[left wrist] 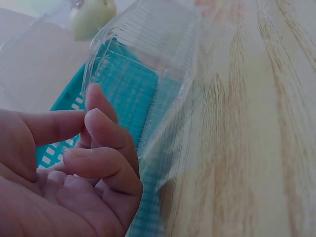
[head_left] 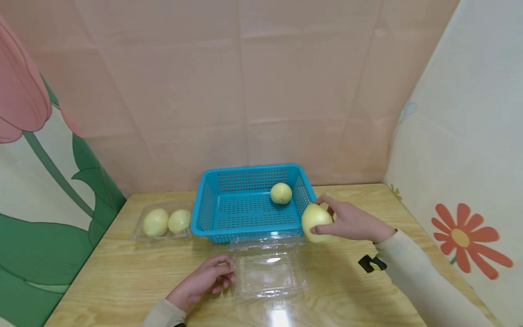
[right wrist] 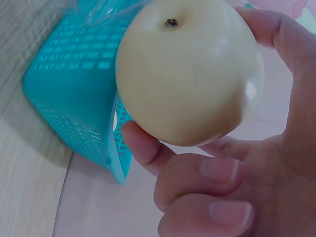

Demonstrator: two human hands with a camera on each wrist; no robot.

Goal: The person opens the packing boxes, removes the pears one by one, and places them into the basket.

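Far left on the worktop (head_left: pixel 106 277), a clear tray (head_left: pixel 138 232) holds two pale-yellow fruits (head_left: pixel 155 222). Next, my left grip (head_left: pixel 208 277) is narrow, pinching the left edge of a clear plastic box (head_left: pixel 267 272) that lies in front of the blue basket (head_left: pixel 241 211). A single fruit (head_left: pixel 281 193) rests inside, toward the basket's right. Rightmost, my right grip (head_left: pixel 351 220) spreads round a plain, smooth-skinned fruit (head_left: pixel 312 220), holding it beside the basket's front right corner.

No readable text, label, brand, number or sign in any view.
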